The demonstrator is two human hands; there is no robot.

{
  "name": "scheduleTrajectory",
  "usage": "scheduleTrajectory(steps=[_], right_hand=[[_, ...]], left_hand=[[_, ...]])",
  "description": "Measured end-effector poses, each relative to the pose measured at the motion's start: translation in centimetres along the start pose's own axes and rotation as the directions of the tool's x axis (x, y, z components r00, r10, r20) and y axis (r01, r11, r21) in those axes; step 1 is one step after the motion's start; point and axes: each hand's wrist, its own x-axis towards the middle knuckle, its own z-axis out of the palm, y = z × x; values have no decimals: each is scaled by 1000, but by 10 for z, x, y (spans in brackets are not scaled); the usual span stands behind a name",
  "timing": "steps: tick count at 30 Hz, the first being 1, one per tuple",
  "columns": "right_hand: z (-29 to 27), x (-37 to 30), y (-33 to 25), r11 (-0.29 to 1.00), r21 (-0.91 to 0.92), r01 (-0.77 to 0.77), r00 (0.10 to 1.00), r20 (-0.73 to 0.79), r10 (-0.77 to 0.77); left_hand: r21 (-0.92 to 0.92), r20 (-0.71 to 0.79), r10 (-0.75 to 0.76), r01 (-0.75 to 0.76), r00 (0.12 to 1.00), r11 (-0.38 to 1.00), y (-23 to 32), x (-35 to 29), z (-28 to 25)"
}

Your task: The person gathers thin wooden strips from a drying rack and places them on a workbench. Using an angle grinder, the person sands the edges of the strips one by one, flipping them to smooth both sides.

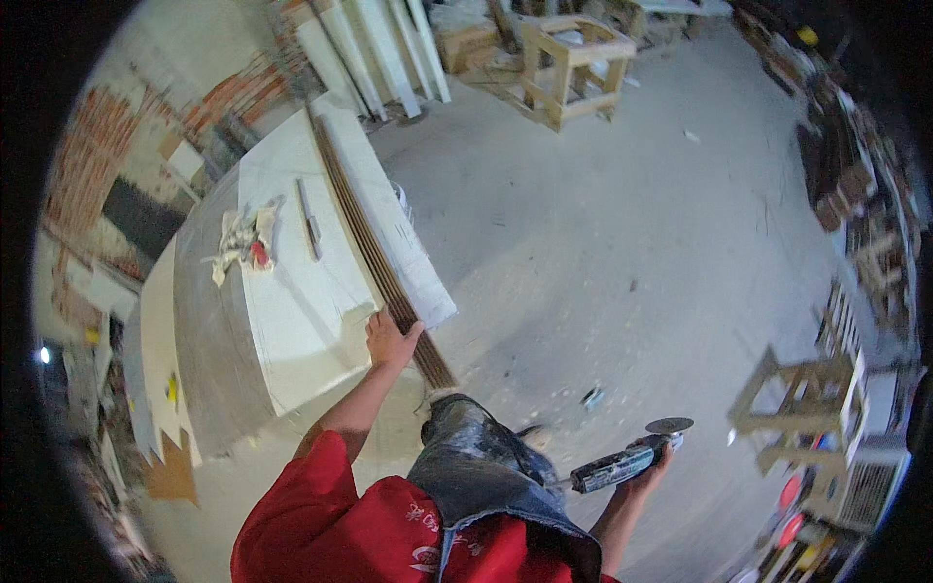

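On the table (309, 340), the left grip (391, 338) spans the brown strips (362, 223) along its right side; whether it squeezes, I cannot tell. Right of the table, the right grip (663, 461) is clamped around the angle grinder (614, 468). Best to press the strips flat and aligned, keeping the disc (671, 425) well clear of the fingers
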Motion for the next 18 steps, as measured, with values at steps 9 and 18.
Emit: scheduleTrajectory(steps=[9, 18], right_hand=[[152, 149, -89, 970, -240, -28, 818, 552, 160], [327, 282, -123, 917, -396, -35, 747, 600, 288]], left_hand=[[-81, -7, -453, 451, 891, 889, 64, -2, 9], [-74, -71, -689, 685, 722, 725, 49, 72, 28]])
